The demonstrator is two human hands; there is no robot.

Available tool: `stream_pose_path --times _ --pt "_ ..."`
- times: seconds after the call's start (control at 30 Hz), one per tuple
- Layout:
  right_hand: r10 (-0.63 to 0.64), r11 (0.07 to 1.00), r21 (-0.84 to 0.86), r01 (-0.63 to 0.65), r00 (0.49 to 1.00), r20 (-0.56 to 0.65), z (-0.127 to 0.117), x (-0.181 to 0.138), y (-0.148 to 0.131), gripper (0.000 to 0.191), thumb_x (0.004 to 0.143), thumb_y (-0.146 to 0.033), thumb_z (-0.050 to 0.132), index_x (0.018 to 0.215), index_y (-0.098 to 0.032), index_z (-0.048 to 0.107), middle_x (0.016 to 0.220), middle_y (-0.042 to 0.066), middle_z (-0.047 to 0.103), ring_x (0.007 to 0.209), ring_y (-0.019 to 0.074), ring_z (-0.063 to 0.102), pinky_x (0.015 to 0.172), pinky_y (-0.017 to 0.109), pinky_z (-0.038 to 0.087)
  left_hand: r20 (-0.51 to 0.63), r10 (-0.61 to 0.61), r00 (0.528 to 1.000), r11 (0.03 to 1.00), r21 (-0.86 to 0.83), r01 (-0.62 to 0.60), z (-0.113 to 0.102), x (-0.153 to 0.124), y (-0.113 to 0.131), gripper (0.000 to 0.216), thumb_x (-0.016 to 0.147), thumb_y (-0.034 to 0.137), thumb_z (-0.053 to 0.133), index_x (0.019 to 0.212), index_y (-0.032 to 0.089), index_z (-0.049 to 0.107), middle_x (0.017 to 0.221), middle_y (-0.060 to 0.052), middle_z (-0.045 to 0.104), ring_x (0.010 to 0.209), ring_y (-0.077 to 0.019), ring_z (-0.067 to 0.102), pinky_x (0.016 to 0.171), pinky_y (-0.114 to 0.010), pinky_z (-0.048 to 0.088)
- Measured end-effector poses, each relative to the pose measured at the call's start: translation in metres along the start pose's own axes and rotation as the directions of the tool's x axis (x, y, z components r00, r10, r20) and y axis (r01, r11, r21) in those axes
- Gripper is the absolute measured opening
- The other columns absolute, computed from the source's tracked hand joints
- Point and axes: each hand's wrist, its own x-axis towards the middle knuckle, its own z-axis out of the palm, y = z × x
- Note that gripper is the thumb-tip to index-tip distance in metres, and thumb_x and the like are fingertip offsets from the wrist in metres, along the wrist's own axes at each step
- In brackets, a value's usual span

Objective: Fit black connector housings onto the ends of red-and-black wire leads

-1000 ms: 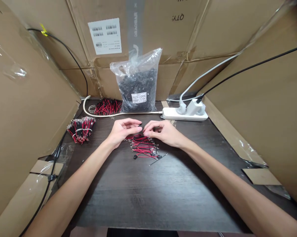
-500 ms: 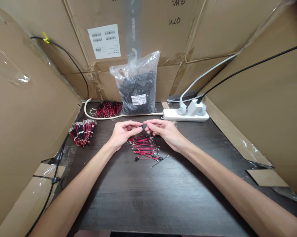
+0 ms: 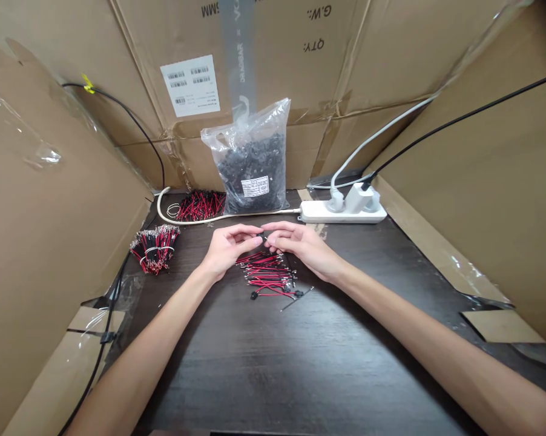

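Observation:
My left hand (image 3: 230,247) and my right hand (image 3: 298,243) meet fingertip to fingertip over the middle of a dark wooden table (image 3: 300,363). Both pinch something tiny and dark between thumb and fingers; I cannot make out what it is. Just below the hands lies a loose pile of short red and black wires (image 3: 268,275) with small black parts at some ends. A thin dark stick (image 3: 296,299) lies at the pile's right edge.
A clear plastic bag of small black parts (image 3: 252,160) stands at the back. Two bundles of red and black wires lie at the left (image 3: 155,247) and back left (image 3: 200,204). A white power strip (image 3: 343,209) with plugs sits back right. Cardboard walls (image 3: 50,212) enclose the table.
The hands have come together from slightly apart, their fingertips now touching above the wire pile. The camera has tilted up a little.

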Motion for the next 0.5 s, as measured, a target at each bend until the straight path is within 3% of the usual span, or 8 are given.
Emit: stream_pose_path --times 0.5 --pt "-0.005 1.000 0.012 0.005 1.000 0.000 -0.0022 0.0006 -0.0005 0.043 0.069 -0.029 0.081 0.108 -0.017 0.066 0.080 0.002 0.073 0.077 0.0154 0.064 0.086 0.036 0.046 -0.010 -0.013 1.000 0.999 0.030 0.013 0.0008 -0.0003 0.0035 0.034 0.057 0.032 0.090 0.087 0.017 0.079 0.088 -0.009 0.077 0.079 -0.0185 0.069 0.079 -0.033 0.054"
